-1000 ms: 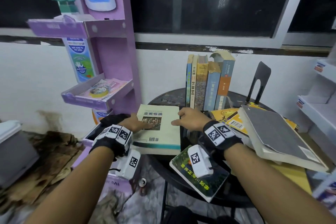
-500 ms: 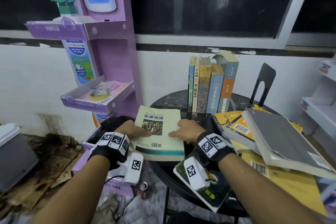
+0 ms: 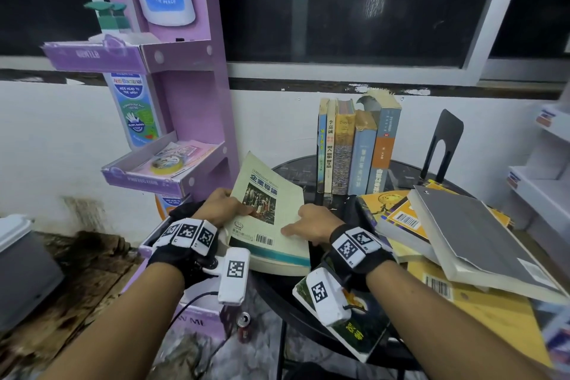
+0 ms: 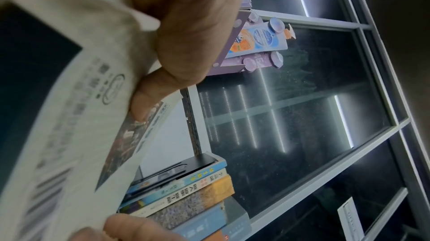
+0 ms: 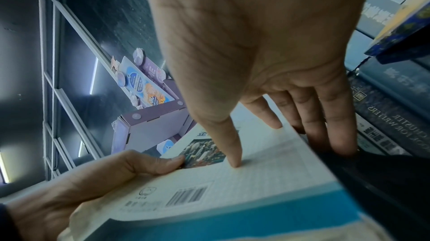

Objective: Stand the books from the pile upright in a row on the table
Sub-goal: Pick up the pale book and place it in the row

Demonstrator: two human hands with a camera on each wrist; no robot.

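Observation:
A pale green book (image 3: pixel 271 207) with a teal band and a barcode is tilted, its far end raised over the round black table (image 3: pixel 293 170). My left hand (image 3: pixel 220 207) grips its left edge, thumb on the cover (image 4: pixel 69 116). My right hand (image 3: pixel 311 220) holds the right edge: thumb pressed on the cover (image 5: pixel 267 177), fingers (image 5: pixel 335 116) curled past the edge. Several books (image 3: pixel 354 148) stand upright in a row at the back. The loose pile of books (image 3: pixel 462 241) lies to the right.
A black metal bookend (image 3: pixel 444 142) stands right of the row. A purple cardboard display stand (image 3: pixel 191 120) rises close on the left. A green-covered book (image 3: pixel 364 336) lies at the table's near edge under my right wrist. White shelves (image 3: pixel 543 182) stand at far right.
The pale green book lay flat a second ago; both hands have tipped its far end upward and turned it slightly. The row and the pile have not moved.

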